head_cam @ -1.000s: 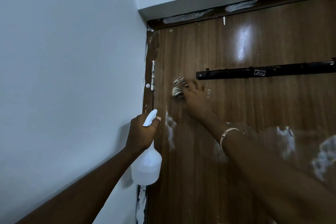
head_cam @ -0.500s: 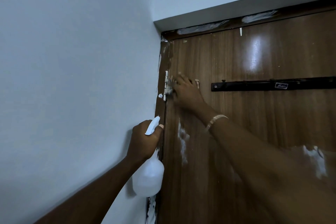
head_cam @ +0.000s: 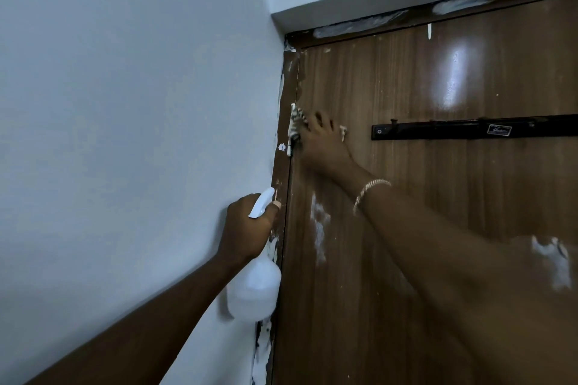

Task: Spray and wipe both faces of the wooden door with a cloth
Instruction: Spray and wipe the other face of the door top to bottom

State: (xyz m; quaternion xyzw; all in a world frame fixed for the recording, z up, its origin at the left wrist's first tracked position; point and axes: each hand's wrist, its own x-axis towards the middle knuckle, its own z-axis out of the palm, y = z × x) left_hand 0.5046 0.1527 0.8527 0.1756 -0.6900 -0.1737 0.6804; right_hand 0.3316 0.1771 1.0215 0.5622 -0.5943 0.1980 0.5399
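Head view: we face the wooden door (head_cam: 422, 197), upright, its long axis vertical, the hinged edge against the white wall (head_cam: 125, 134) at our left. Our right hand (head_cam: 323, 142) presses a patterned cloth (head_cam: 297, 123) flat against the door's left edge, beside the hinge (head_cam: 290, 147); its fingers (head_cam: 319, 119) are spread, and bits of cloth show on both sides of the hand. Our left hand (head_cam: 247, 228) is wrapped tight around the neck of a white spray bottle (head_cam: 254, 291). It hangs body-down, nozzle pointing up toward the door frame (head_cam: 281, 184). A black bar (head_cam: 469, 131) runs horizontally to the right.
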